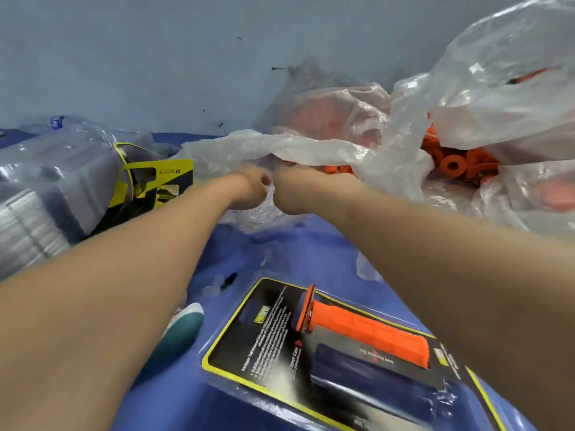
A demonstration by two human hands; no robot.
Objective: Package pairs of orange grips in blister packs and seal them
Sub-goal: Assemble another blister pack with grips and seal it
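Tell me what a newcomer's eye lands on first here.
The bright orange grip lying alone in the blister pack at bottom centre stands out first. Next comes the heap of orange grips showing inside the clear plastic bag at upper right. Both arms stretch to the bag's mouth, left hand and right hand side by side, fingers partly hidden by film.

A pale blue-grey wall [155,57] fills the upper half, flecked with a few small dark marks [277,69]. It meets a glossy blue worktop [311,244] below. Soft, even light leaves faint sheen on the blue surface.
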